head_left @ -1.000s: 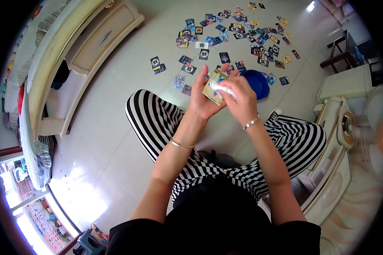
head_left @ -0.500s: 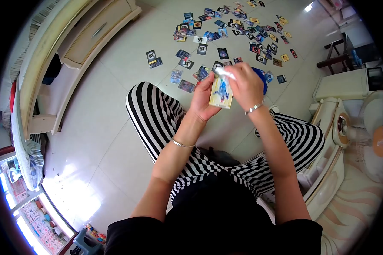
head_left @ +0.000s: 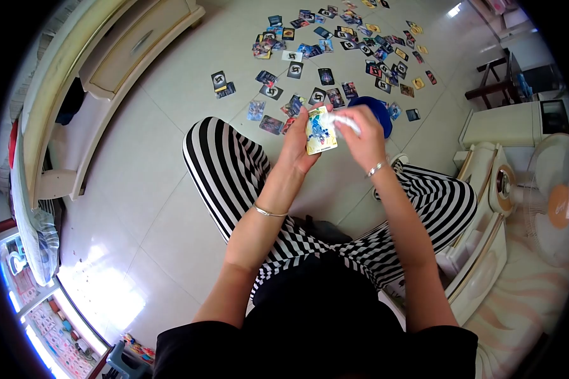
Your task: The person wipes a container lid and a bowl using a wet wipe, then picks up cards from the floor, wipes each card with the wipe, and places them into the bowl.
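My left hand (head_left: 295, 146) is closed on a trading card (head_left: 321, 131) with a yellow border and a blue figure, its picture side turned up. Pinched in my right hand (head_left: 367, 140) is a crumpled white tissue (head_left: 346, 121), which is at the card's right edge; whether it touches the card I cannot tell. Just beyond my right hand a round blue container (head_left: 380, 114) rests on the floor, partly covered by the hand. Picture cards (head_left: 272, 124) lie on the tiles past my left fingers.
Many more cards (head_left: 325, 76) are scattered over the tiled floor (head_left: 164, 183) ahead, some overlapping. A cream drawer cabinet (head_left: 120, 63) stands at left. On the right are a dark wooden stool (head_left: 496, 82) and a fan (head_left: 550, 205). My striped trouser legs (head_left: 224, 170) frame the near floor.
The tissue has moved from the card's top edge to its right side, showing more of the card. My left hand still holds the card, now slightly tilted. The view has shifted a little.
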### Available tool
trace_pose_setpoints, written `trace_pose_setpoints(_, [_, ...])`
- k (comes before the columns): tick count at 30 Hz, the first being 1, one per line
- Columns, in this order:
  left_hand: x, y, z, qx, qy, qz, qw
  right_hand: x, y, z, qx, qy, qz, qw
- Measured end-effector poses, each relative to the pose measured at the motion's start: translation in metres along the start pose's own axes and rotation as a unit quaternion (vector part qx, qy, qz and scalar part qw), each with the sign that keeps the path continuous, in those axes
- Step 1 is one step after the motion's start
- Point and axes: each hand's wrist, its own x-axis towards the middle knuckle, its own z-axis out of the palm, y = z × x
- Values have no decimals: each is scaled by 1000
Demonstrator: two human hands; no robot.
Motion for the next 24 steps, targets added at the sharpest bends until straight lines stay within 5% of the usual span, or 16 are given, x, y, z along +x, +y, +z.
trace_pose_setpoints(3, [10,-2,-20,-11,3,-26,1000,-38,-1,5,151,-10,91,984])
trace_pose_setpoints(5, [15,-5,-29,-14,23,-34,999,-51,-8,3,360,-15,248,899])
trace_pose_setpoints(7, [10,-6,-19,38,0,-64,997,-45,-12,0,384,-14,263,885])
trace_pose_setpoints(9, [5,-12,-9,99,27,-33,994,-26,-6,1,350,4,276,895])
trace_pose_setpoints(13, [3,-9,-12,304,27,51,951,16,19,-8,22,3,73,997])
trace_pose_setpoints(16, [1,-7,-11,463,12,116,879,27,17,-21,-94,-20,22,995])
trace_pose_setpoints(19, [-3,-14,-10,593,-17,166,788,20,5,-13,-33,-93,-37,994])
trace_pose_setpoints(21, [1,-17,-12,581,-15,148,800,19,5,-8,-46,-130,-13,990])
trace_pose_setpoints(24, [10,-15,-25,571,6,169,803,21,24,-3,-93,-42,10,995])
